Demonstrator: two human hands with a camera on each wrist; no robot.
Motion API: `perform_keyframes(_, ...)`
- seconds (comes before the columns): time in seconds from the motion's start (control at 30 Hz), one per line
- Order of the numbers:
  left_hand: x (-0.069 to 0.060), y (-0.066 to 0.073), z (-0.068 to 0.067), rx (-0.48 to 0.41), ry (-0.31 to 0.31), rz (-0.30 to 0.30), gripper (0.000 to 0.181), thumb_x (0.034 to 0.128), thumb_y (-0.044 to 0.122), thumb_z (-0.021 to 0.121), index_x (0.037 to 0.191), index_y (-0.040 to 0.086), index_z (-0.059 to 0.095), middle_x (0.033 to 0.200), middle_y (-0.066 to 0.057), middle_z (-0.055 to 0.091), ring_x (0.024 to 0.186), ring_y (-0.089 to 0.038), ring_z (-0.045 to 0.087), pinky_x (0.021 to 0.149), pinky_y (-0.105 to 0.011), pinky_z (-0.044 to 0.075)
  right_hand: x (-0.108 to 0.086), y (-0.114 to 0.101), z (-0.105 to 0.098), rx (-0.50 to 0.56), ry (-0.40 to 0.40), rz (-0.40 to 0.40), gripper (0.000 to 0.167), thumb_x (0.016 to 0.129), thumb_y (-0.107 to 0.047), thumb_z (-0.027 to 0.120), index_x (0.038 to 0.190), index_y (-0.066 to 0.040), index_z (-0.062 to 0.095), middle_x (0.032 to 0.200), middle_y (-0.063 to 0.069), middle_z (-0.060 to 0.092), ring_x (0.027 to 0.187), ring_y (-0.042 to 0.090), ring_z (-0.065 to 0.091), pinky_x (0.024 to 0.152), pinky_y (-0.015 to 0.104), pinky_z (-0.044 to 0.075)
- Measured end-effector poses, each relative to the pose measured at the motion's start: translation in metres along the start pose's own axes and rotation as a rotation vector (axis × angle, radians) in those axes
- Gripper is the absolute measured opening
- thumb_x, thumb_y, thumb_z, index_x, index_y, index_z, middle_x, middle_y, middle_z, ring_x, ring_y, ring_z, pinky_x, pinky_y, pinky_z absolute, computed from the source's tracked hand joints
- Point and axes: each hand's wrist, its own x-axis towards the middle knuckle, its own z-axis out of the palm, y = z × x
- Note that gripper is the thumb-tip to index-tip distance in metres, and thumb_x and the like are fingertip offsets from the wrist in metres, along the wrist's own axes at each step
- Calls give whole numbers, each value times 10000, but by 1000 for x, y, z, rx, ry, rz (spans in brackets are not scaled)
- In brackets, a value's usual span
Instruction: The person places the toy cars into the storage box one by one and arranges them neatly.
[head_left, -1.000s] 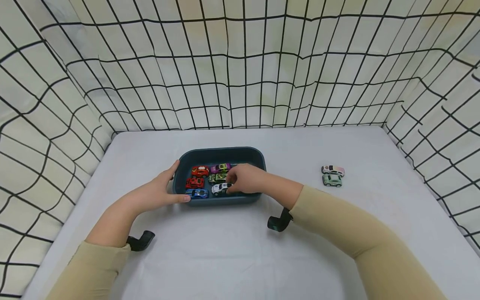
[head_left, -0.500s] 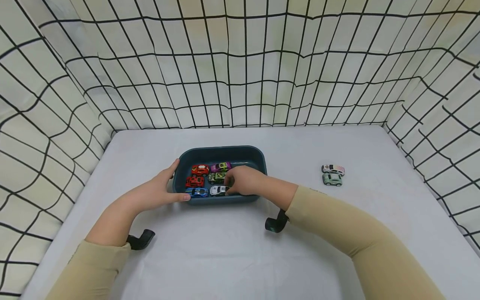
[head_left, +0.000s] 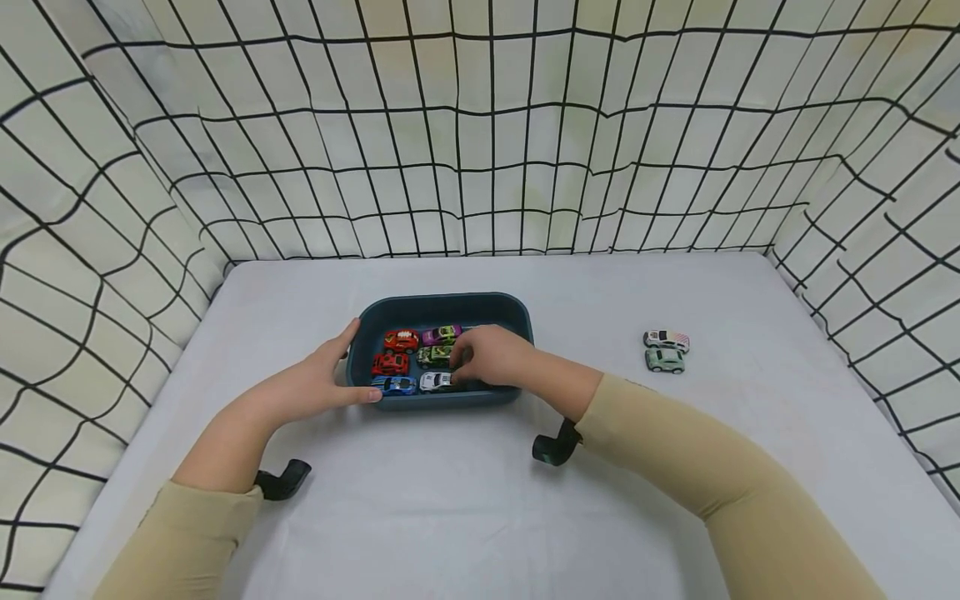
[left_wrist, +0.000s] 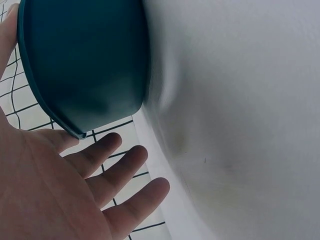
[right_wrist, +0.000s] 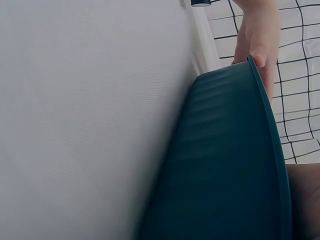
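Note:
Inside the dark teal tray, my right hand is at the right end of a white toy car, its curled fingers and thumb pinching there. The fingertips are partly hidden in the head view. My left hand spans the tray's left end, with the thumb on the front rim and fingers toward the back corner. In the left wrist view its fingers are spread and fairly straight. Left of the white car are a blue toy car and two red toy cars. Behind it sit a green camouflage-patterned car and a purple-green car.
Two more toy cars, one white with pink and one pale green, stand side by side on the white tabletop to the right. White walls with a black grid enclose the back and sides.
The white car, tilted a second ago, now lies level and slightly further left in the tray. My right hand shifted slightly with it. The left hand stays on the tray's end.

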Motion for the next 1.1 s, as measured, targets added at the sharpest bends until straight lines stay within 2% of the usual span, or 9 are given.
perform_keyframes(0.17, 0, 0, 0, 5, 3, -5, 1255, 807, 620, 726, 1585, 116, -120, 1627, -261, 47, 1471, -483, 81, 1107, -699, 174, -2, 2, -6, 42, 25, -20, 191, 896, -279, 759, 1048, -163, 749, 860, -42, 646, 813, 150, 571, 687, 248, 482)
perform_keyframes(0.6, 0, -1, 1, -15, 3, 9, 1255, 811, 600, 736, 1583, 108, -122, 1624, -268, 53, 1471, -481, 86, 1108, -693, 183, -8, 10, -29, 210, 27, -15, 273, 916, -268, 735, 1164, -153, 736, 915, -17, 667, 749, 174, 628, 666, 284, 535)
perform_keyframes(0.9, -1, -2, 1, 4, 8, -7, 1261, 804, 630, 723, 1584, 104, -116, 1623, -269, 58, 1468, -486, 94, 1104, -700, 183, -24, 26, -60, 272, 54, -7, 312, 930, -271, 718, 1214, -143, 716, 907, 42, 677, 726, 194, 609, 660, 304, 523)
perform_keyframes(1.1, -1, -1, 1, -8, 4, 6, 1253, 811, 617, 725, 1583, 111, -123, 1625, -265, 54, 1470, -481, 90, 1108, -695, 183, -41, 45, -79, 244, 102, 47, 327, 925, -290, 721, 1227, -165, 709, 948, 30, 687, 789, 232, 650, 710, 361, 546)
